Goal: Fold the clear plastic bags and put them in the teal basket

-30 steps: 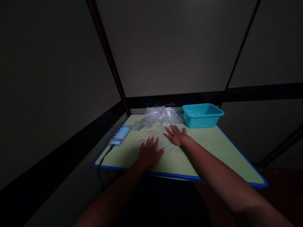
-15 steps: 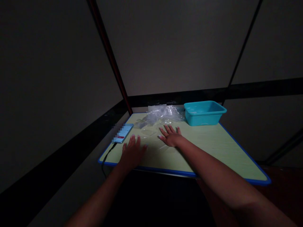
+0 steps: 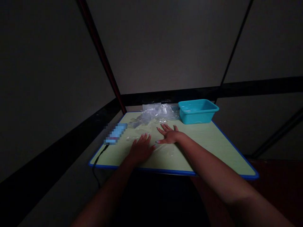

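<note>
A clear plastic bag (image 3: 163,149), thin and hard to make out, lies flat on the table under and around my hands. My left hand (image 3: 142,148) rests on it near the front, palm down with fingers stretched out. Slightly farther back, my right hand (image 3: 169,136) presses palm down with its fingers spread. Beyond both hands sits a crumpled heap of clear plastic bags (image 3: 153,113). The outline of the flat bag is partly hidden by my hands and the dim light.
A turquoise plastic basin (image 3: 197,116) stands at the back right of the blue-edged table (image 3: 208,145). At the left edge lies a phone (image 3: 115,133), blurred out, with a black cable (image 3: 99,156) hanging over the side. Dark wall panels (image 3: 161,47) rise behind.
My left hand has slid to the right, closer to my right hand. My right hand stays flat in nearly the same place. The whole view has shifted slightly.
</note>
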